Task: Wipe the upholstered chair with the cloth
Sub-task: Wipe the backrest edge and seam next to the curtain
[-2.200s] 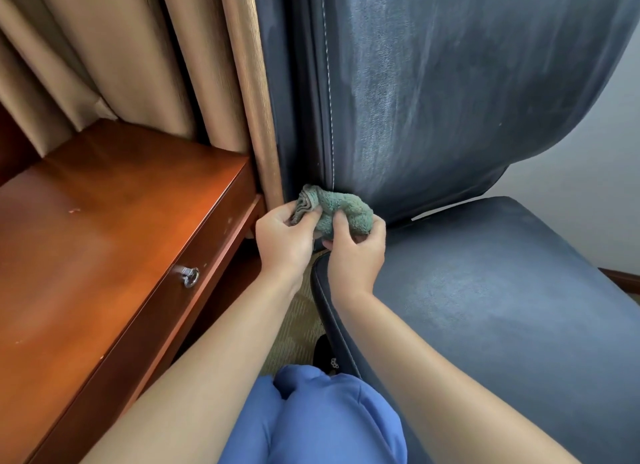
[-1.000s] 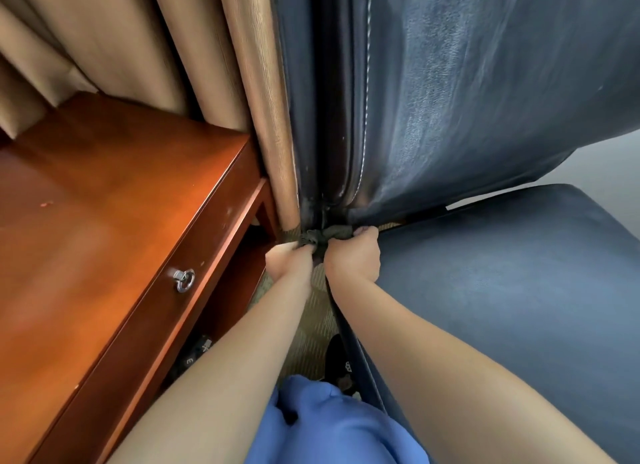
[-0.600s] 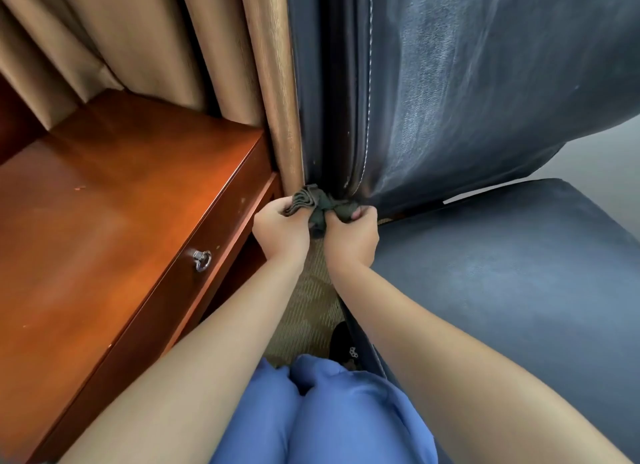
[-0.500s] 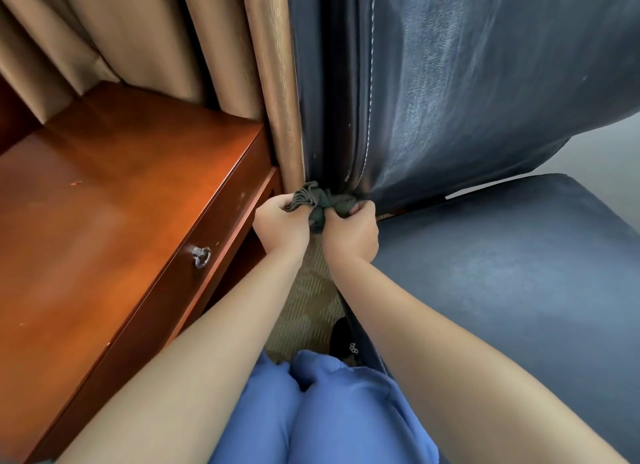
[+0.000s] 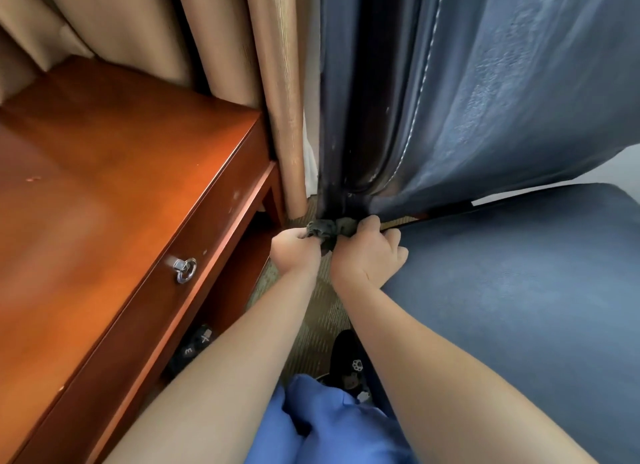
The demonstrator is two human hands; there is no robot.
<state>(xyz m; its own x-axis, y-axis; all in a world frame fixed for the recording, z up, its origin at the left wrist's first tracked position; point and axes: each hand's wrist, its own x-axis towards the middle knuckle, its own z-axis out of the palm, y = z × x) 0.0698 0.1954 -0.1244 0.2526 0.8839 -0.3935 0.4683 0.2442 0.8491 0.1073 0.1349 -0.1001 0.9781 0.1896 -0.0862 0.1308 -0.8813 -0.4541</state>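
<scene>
The dark blue upholstered chair fills the right side: its backrest (image 5: 502, 93) rises at the top and its seat (image 5: 519, 290) spreads below. A bunched grey-green cloth (image 5: 325, 227) is pressed against the bottom edge of the backrest's side, where it meets the seat. My left hand (image 5: 296, 252) grips the cloth's left end. My right hand (image 5: 369, 252) grips its right end, knuckles against the seat's edge. Most of the cloth is hidden by my fingers.
A reddish wooden desk (image 5: 104, 204) with a drawer ring pull (image 5: 185, 269) stands close on the left. Beige curtains (image 5: 166, 30) hang behind it. Carpet (image 5: 318, 311) shows in the narrow gap between desk and chair, with my black shoe (image 5: 348, 363) and blue trousers (image 5: 332, 425) below.
Both hands have drawn the cloth down the backrest's side edge to its bottom end. The view has dipped closer to the gap.
</scene>
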